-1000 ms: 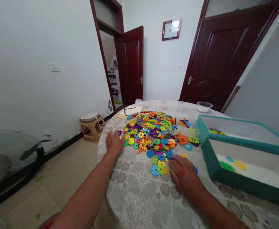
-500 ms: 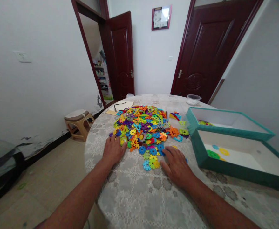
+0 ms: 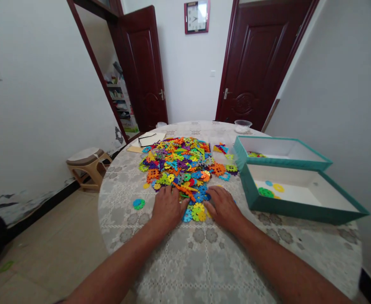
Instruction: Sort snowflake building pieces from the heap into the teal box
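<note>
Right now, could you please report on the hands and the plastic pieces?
Left hand and right hand palm-down at the plastic pieces. Most heaped on the table. Green boxes to the right, apparently not in the way.

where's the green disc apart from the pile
In the head view, the green disc lies on the tablecloth, left of the left hand, overlapping a blue disc.

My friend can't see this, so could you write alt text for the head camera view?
A person's left hand and right hand lie at the near edge of a heap of colourful notched pieces on a round, cloth-covered table. Two open teal boxes with a few pieces inside stand to the right.
</note>
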Available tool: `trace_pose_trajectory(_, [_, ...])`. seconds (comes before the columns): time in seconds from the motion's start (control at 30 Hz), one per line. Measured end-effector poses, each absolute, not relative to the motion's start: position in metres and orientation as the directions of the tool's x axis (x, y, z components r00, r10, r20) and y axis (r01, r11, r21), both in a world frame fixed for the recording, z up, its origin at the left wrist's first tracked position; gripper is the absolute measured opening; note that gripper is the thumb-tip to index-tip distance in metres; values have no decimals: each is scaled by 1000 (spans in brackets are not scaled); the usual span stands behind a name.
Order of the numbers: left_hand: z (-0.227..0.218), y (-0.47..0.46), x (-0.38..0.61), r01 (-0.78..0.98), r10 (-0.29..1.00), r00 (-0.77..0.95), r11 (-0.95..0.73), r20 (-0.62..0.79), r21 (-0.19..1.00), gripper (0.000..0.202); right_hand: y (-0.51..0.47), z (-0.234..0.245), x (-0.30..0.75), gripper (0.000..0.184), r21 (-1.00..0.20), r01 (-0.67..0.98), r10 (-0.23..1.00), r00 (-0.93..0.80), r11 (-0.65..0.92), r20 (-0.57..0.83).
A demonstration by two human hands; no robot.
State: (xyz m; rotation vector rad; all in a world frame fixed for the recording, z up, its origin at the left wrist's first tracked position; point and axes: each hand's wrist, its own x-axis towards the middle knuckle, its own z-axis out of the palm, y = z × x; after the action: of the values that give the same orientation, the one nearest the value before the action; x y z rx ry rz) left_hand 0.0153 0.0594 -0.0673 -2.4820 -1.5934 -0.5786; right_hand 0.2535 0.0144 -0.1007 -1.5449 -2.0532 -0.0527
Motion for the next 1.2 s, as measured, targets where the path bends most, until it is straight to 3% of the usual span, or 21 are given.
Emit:
trace_pose_trajectory(0.1, [-59, 71, 35, 900, 849, 347, -421, 398, 114, 41, 18, -101, 258, 30, -293, 900, 878, -168, 322, 449])
trace_pose_trajectory(0.37, [-38, 77, 56, 871, 836, 390, -471, 386, 141, 17, 15, -91, 269, 26, -309, 913, 908, -130, 266, 398])
trace_pose_trajectory(0.53, [-48, 72, 50, 686, 672, 574, -707, 468, 174, 54, 14, -90, 267, 44, -296, 895, 879, -184, 335, 439])
trace_pose_trajectory(0.73, [-54, 80, 46, 737, 722, 550, -656, 421, 164, 24, 19, -84, 259, 29, -239, 934, 913, -164, 266, 373])
trace_pose_trajectory(0.87, [-54, 86, 37, 737, 714, 546, -658, 438, 153, 26, 22, -80, 265, 25, -206, 945, 917, -165, 252, 363])
trace_pose_trajectory(1.07, [-63, 102, 25, 746, 748, 466, -620, 473, 243, 32, 20, -78, 271, 29, -330, 909, 888, -83, 253, 452])
trace_pose_trajectory(1.2, [-64, 108, 20, 735, 745, 419, -614, 519, 289, 23, 7, -67, 258, 31, -415, 844, 885, -138, 340, 445])
